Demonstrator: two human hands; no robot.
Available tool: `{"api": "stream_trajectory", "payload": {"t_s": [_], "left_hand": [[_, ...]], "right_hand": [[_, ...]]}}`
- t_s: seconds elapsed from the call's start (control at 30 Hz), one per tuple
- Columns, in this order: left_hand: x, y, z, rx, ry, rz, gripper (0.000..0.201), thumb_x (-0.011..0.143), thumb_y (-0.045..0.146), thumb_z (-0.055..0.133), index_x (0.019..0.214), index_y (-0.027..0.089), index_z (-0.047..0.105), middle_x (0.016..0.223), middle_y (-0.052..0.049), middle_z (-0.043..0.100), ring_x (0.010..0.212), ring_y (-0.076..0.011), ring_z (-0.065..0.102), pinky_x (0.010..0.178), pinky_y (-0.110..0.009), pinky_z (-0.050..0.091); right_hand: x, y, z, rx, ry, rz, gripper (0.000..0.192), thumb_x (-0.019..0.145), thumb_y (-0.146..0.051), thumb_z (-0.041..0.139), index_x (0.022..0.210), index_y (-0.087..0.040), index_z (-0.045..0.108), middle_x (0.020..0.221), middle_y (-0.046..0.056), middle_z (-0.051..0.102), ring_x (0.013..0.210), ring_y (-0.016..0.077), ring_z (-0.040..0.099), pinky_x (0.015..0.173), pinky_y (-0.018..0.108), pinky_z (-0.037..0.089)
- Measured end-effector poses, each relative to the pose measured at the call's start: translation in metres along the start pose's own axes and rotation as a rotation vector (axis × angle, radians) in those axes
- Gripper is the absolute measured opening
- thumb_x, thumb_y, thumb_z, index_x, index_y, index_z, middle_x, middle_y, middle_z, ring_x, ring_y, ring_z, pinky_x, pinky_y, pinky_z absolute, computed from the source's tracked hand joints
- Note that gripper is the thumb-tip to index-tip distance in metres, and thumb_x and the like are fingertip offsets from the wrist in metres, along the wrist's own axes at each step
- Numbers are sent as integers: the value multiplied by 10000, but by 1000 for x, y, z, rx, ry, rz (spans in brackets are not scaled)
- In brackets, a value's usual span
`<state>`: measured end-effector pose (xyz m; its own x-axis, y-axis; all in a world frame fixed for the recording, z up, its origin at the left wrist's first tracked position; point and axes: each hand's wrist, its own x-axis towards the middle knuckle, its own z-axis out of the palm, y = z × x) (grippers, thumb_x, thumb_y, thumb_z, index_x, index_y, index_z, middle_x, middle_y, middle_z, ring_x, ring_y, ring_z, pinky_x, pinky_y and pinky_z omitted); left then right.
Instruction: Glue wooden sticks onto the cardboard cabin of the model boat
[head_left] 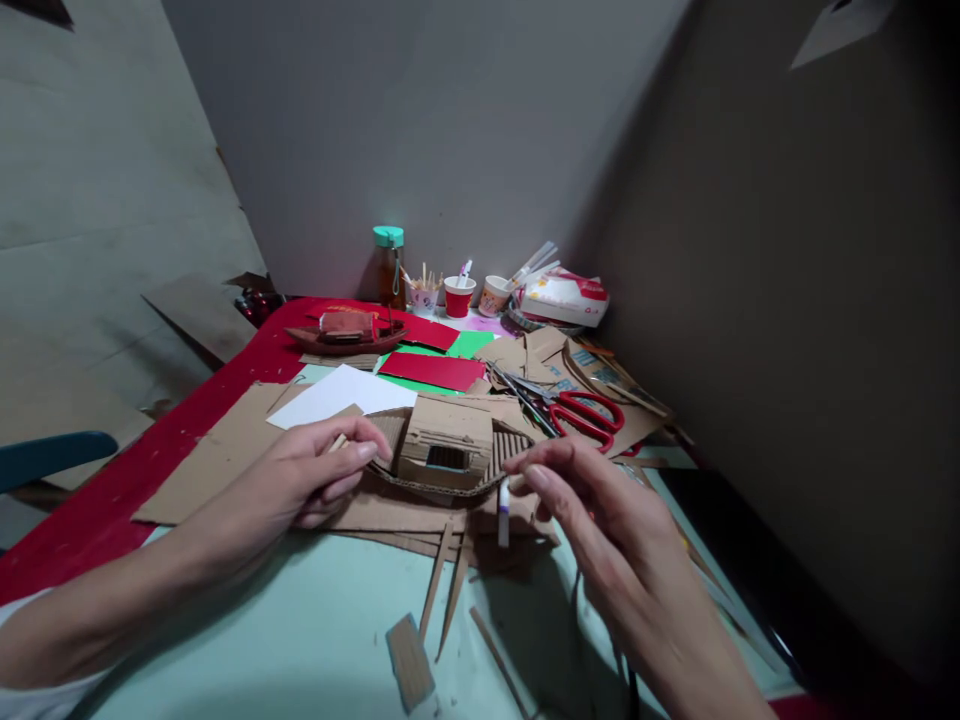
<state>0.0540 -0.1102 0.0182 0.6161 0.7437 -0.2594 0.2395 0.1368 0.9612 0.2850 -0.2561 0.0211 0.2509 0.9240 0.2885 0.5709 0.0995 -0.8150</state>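
Observation:
A small model boat (450,425) of brown corrugated cardboard, with an arched cabin and a dark window opening, is in front of me over a stack of cardboard sheets. At its left end, my left hand (322,468) is closed, thumb and forefinger at the hull's tip. A small pale piece (339,442) shows between those fingers. My right hand (592,510) pinches at the hull's right end, its other fingers curled. Below that end is a white marker (503,515) with a purple band. Whether the hull is lifted off the sheets I cannot tell.
Red-handled scissors (589,415) lie to the right beside cardboard scraps. A brown model boat (345,335) sits behind left. Cups and a teal-lidded bottle (388,265) line the wall. Cardboard strips (437,580) and a small block (410,662) lie nearest me.

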Motion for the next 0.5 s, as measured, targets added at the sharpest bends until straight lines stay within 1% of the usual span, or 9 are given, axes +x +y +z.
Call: {"api": "stream_trajectory", "payload": {"t_s": [0.03, 0.1, 0.13, 0.17, 0.2, 0.23, 0.3, 0.4, 0.5], "left_hand": [[3, 1, -1, 39, 33, 28, 353, 849, 555, 665, 935, 215, 624, 530, 108, 320, 466, -99, 185, 414, -202, 173], [9, 2, 0, 135, 106, 102, 312, 870, 520, 668, 919, 213, 644, 618, 58, 459, 543, -123, 349, 483, -206, 270], [11, 3, 1, 183, 139, 140, 285, 876, 494, 680, 914, 212, 657, 714, 26, 543, 645, -143, 442, 554, -210, 329], [13, 4, 2, 226, 166, 174, 262, 879, 472, 692, 916, 214, 669, 820, 3, 600, 767, -169, 500, 640, -219, 367], [14, 5, 3, 262, 183, 196, 246, 878, 459, 702, 922, 217, 680, 885, -7, 623, 861, -193, 519, 711, -233, 380], [16, 6, 5, 292, 192, 208, 245, 878, 460, 703, 935, 222, 688, 893, -7, 627, 897, -212, 524, 748, -250, 380], [17, 8, 8, 355, 194, 211, 273, 867, 478, 703, 975, 227, 701, 871, -3, 633, 879, -229, 532, 752, -277, 373], [18, 14, 13, 431, 190, 229, 298, 838, 471, 715, 1002, 223, 728, 879, -8, 670, 848, -231, 551, 754, -289, 378], [21, 22, 19, 370, 147, 250, 224, 819, 409, 731, 938, 221, 755, 879, -3, 694, 834, -210, 567, 741, -263, 395]], "right_hand": [[5, 1, 0, -5, 7, 11, 196, 1058, -354, 492, 975, -245, 632, 841, -16, 662, 722, 145, 603, 630, 257, 438], [16, 3, 2, -10, -1, 26, 184, 1047, -351, 499, 966, -239, 620, 860, -5, 658, 740, 158, 600, 636, 271, 432], [20, 4, 3, -9, -9, 26, 174, 1044, -342, 502, 957, -237, 610, 879, 0, 660, 757, 163, 601, 649, 275, 434], [25, 5, 5, -11, -15, 20, 164, 1043, -328, 503, 950, -235, 600, 903, 6, 662, 781, 168, 604, 671, 280, 439], [28, 6, 6, -18, -23, 4, 155, 1045, -313, 502, 948, -233, 593, 927, 11, 662, 807, 173, 605, 697, 284, 443], [31, 7, 8, -30, -24, -18, 149, 1047, -298, 499, 953, -231, 592, 941, 16, 657, 824, 176, 601, 717, 288, 444], [36, 8, 10, -58, -21, -63, 143, 1056, -280, 493, 977, -227, 601, 939, 19, 641, 828, 179, 589, 729, 292, 439], [39, 9, 10, -108, -7, -100, 161, 1069, -269, 489, 969, -227, 608, 923, 17, 627, 809, 176, 577, 715, 289, 431], [41, 10, 12, -178, -1, -129, 154, 1061, -240, 498, 954, -228, 608, 936, 24, 627, 811, 178, 581, 699, 286, 432]]}}
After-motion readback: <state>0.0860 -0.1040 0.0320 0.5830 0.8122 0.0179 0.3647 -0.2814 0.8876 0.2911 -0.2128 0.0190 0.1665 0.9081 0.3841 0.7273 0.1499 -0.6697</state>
